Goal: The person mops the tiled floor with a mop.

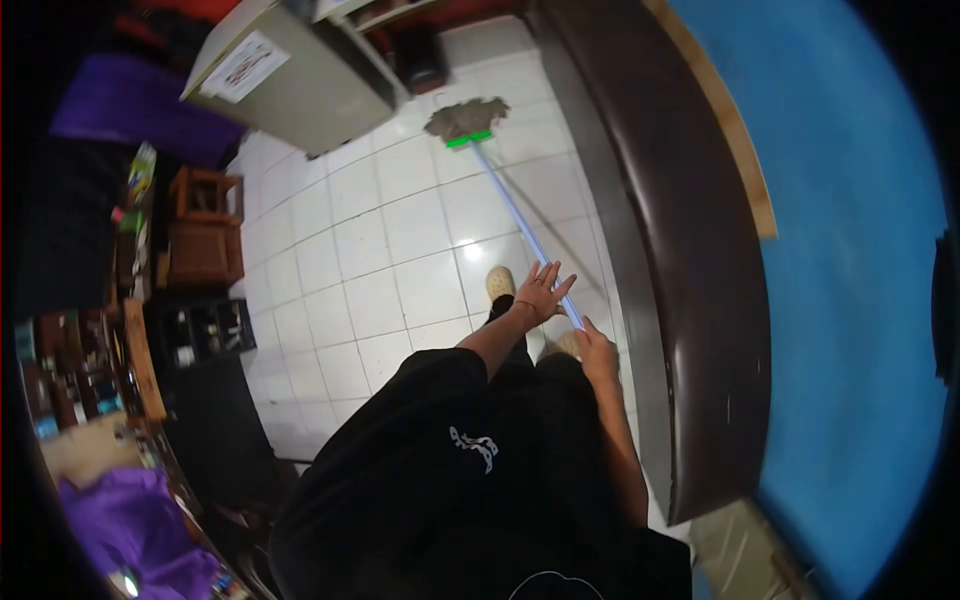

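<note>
A mop (508,200) with a pale blue handle reaches away from me across the floor. Its grey, stringy head (468,119) lies spread on the tiles at the far end, below a bright green clamp (469,140). My right hand (598,352) is closed around the near end of the handle. Farther up, my left hand (541,290) lies against the handle with its fingers stretched out and spread; the palm side is hidden.
White floor tiles (372,240) run between a brown padded bench (690,230) on the right and a grey cabinet (300,85) at the upper left. A wooden stool (205,195) and a black rack (208,332) stand left. My beige clog (499,282) is near the handle.
</note>
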Action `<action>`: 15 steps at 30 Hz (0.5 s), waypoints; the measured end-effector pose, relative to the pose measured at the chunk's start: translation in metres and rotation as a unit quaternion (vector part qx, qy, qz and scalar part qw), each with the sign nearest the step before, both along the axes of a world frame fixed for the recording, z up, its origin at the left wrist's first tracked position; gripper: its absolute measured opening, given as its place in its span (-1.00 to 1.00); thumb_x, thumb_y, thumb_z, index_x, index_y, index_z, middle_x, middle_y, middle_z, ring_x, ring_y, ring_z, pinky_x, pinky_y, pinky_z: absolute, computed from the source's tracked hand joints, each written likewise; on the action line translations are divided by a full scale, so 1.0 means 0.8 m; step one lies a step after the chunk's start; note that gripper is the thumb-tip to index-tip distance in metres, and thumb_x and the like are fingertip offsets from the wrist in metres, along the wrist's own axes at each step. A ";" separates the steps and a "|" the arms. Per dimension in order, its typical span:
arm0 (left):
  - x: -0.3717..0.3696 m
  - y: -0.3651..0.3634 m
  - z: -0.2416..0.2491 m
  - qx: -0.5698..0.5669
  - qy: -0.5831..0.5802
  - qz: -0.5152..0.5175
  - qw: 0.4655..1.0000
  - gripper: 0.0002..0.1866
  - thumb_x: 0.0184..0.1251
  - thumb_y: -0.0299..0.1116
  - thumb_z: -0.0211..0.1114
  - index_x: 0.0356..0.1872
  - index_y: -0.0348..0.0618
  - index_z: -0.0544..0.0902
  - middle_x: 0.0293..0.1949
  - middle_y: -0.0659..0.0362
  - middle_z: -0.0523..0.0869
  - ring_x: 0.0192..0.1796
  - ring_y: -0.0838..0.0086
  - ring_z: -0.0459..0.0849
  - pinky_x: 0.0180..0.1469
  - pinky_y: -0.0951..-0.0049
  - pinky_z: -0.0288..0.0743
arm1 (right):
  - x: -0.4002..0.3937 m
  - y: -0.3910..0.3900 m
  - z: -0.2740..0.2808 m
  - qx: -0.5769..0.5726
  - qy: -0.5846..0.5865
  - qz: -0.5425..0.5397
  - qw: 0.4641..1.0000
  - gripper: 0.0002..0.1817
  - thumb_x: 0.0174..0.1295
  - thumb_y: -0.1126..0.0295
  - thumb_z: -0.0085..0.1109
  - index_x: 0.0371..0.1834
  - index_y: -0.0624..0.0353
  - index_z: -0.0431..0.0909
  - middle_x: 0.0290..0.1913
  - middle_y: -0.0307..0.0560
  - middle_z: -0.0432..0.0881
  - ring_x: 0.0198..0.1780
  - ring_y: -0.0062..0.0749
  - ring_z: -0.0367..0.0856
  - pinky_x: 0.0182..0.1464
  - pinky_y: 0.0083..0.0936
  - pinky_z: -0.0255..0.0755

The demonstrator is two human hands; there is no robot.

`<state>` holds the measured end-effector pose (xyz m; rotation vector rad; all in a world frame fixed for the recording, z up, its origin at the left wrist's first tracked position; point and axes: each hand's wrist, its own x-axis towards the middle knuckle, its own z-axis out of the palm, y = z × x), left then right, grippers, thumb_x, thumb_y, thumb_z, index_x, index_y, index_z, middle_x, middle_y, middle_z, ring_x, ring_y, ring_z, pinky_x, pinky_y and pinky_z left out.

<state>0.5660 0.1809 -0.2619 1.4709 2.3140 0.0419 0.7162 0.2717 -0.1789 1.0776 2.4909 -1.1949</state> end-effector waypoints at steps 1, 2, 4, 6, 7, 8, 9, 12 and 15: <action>0.032 0.015 0.001 0.013 0.020 -0.027 0.999 -0.21 0.09 0.12 0.10 0.33 0.15 0.01 0.32 -0.16 0.01 0.37 0.09 0.01 0.32 -0.05 -0.22 | 0.039 0.013 0.028 -0.033 -0.025 -0.040 0.998 -0.62 0.19 0.18 -0.01 0.06 0.01 0.43 -0.41 0.11 0.58 -0.36 -0.03 0.58 -0.31 -0.22 0.43; 0.068 0.029 0.004 0.031 0.032 -0.064 0.997 -0.28 0.10 0.11 0.09 0.28 0.13 0.12 0.27 -0.20 0.11 0.33 0.03 0.08 0.31 -0.05 -0.18 | 0.084 0.025 0.047 -0.067 -0.050 -0.080 0.993 -0.64 0.19 0.18 0.01 0.03 0.02 0.46 -0.46 0.07 0.58 -0.41 -0.13 0.60 -0.36 -0.31 0.43; 0.137 0.056 0.023 0.080 -0.036 -0.133 0.987 -0.40 0.12 0.06 0.09 0.19 0.09 0.27 0.14 -0.21 0.30 0.26 0.02 0.20 0.30 -0.04 -0.13 | 0.192 0.045 0.061 -0.079 0.053 -0.117 0.989 -0.71 0.20 0.27 0.04 -0.11 0.19 0.51 -0.56 -0.01 0.55 -0.56 -0.36 0.55 -0.47 -0.46 0.39; 0.211 0.076 0.028 0.119 -0.141 -0.256 0.949 -0.50 0.14 -0.02 0.10 0.10 0.07 0.35 -0.15 -0.16 0.51 -0.01 0.04 0.45 0.10 0.04 0.20 | 0.281 0.046 0.120 -0.089 0.031 -0.179 0.979 -0.75 0.20 0.28 0.04 -0.24 0.27 0.51 -0.57 -0.02 0.52 -0.57 -0.43 0.48 -0.50 -0.51 0.34; 0.249 0.083 0.031 0.078 -0.240 -0.313 0.916 -0.50 0.14 -0.03 0.11 0.11 0.08 0.35 -0.23 -0.14 0.54 -0.10 0.05 0.50 0.00 0.08 0.29 | 0.304 0.045 0.175 -0.073 -0.052 -0.174 0.981 -0.75 0.20 0.28 0.05 -0.28 0.29 0.52 -0.57 -0.02 0.51 -0.60 -0.49 0.44 -0.51 -0.53 0.31; 0.287 0.081 0.025 0.246 -0.239 -0.356 0.869 -0.53 0.15 -0.01 0.10 0.05 0.02 0.37 -0.34 -0.08 0.55 -0.25 0.08 0.54 -0.16 0.15 0.34 | 0.353 0.030 0.182 0.012 -0.001 -0.176 0.984 -0.74 0.17 0.27 0.08 -0.36 0.30 0.54 -0.61 -0.05 0.50 -0.61 -0.57 0.41 -0.52 -0.55 0.28; 0.309 0.093 0.072 0.107 -0.305 -0.422 0.847 -0.57 0.15 0.01 0.09 -0.07 -0.04 0.40 -0.39 -0.03 0.55 -0.30 0.10 0.54 -0.22 0.16 0.36 | 0.393 0.012 0.198 -0.015 -0.058 -0.274 0.960 -0.72 0.14 0.26 0.10 -0.45 0.33 0.56 -0.67 -0.07 0.47 -0.66 -0.61 0.38 -0.58 -0.56 0.26; 0.406 0.079 0.089 0.168 -0.433 -0.511 0.723 -0.59 0.17 0.04 0.08 -0.29 -0.12 0.31 -0.62 -0.03 0.53 -0.49 0.00 0.55 -0.44 0.03 0.38 | 0.454 -0.057 0.272 0.030 -0.110 -0.425 0.898 -0.68 0.12 0.26 0.12 -0.51 0.39 0.56 -0.84 -0.11 0.35 -0.82 -0.60 0.26 -0.72 -0.54 0.16; 0.441 0.060 0.115 0.068 -0.519 -0.582 0.622 -0.56 0.19 0.02 0.10 -0.30 -0.20 0.31 -0.55 -0.14 0.58 -0.37 -0.10 0.55 -0.34 0.02 0.40 | 0.487 -0.129 0.278 0.218 -0.157 -0.511 0.816 -0.57 0.16 0.23 0.08 -0.77 0.30 0.43 -0.87 -0.20 0.23 -0.92 -0.62 0.09 -0.86 -0.56 -0.08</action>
